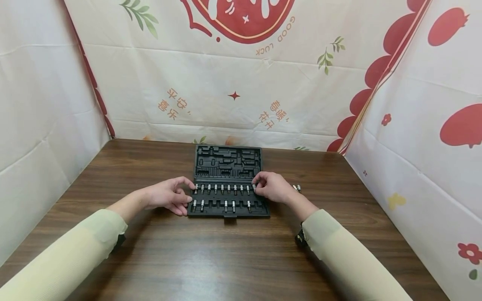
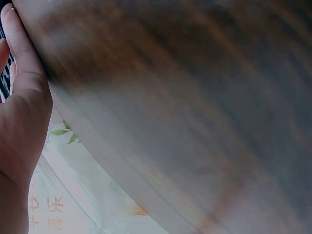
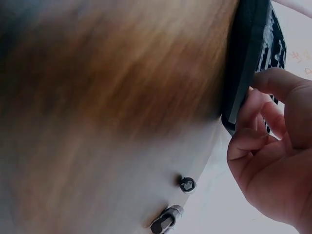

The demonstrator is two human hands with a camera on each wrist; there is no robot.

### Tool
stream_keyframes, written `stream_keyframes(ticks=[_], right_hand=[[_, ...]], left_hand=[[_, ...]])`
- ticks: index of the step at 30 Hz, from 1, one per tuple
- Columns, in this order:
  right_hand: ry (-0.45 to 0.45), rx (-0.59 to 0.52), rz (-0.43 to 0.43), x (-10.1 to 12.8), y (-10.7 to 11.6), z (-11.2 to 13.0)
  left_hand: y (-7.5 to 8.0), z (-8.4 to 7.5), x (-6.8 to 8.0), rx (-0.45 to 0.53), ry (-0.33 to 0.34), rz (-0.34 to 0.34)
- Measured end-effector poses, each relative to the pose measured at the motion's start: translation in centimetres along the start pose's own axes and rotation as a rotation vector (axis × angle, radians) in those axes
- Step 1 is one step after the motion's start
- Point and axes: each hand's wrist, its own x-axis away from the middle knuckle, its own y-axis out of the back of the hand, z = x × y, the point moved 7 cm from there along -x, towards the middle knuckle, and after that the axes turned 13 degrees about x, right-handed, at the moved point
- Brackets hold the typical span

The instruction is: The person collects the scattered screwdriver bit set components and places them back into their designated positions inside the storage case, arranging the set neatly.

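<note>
An opened black plastic case (image 1: 228, 214) lies on the table, its lid (image 1: 228, 161) leaned back. Metal bit sockets (image 1: 228, 190) stand in a row along the tray's upper side. Several more, such as one bit socket (image 1: 233, 206), sit in the lower row with gaps between them. At the upper row's right end my right hand (image 1: 274, 187) pinches a bit socket (image 1: 254, 187), partly hidden by the fingertips. My left hand (image 1: 167, 195) rests at the case's left edge, index fingertip beside the leftmost upper socket (image 1: 196, 187) and thumb on the rim.
Two loose bit sockets (image 1: 297, 188) lie on the brown wooden table (image 1: 211, 259) to the right of the case, partly behind the right wrist. In the right wrist view, one loose socket (image 3: 187, 184) shows its end. Printed cloth walls (image 1: 226, 83) enclose the table's back and sides.
</note>
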Motion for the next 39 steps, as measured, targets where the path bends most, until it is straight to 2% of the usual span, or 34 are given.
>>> stream_keyframes(ticks=[4,20,36,39], right_hand=[[0.006,0.058,-0.017,-0.1,0.1,0.1],[0.01,-0.04,-0.001,0.3,0.2,-1.1],[0.013,0.012,-0.014,0.0,0.3,-1.0],[0.025,0.055,-0.02,-0.1,0.3,-0.8]], left_hand=[[0.0,0.0,0.0,-0.004,-0.001,-0.001],[0.0,0.0,0.0,-0.001,0.004,0.002],[0.0,0.0,0.0,-0.005,0.004,-0.002],[0.1,0.1,0.0,-0.004,0.004,-0.001]])
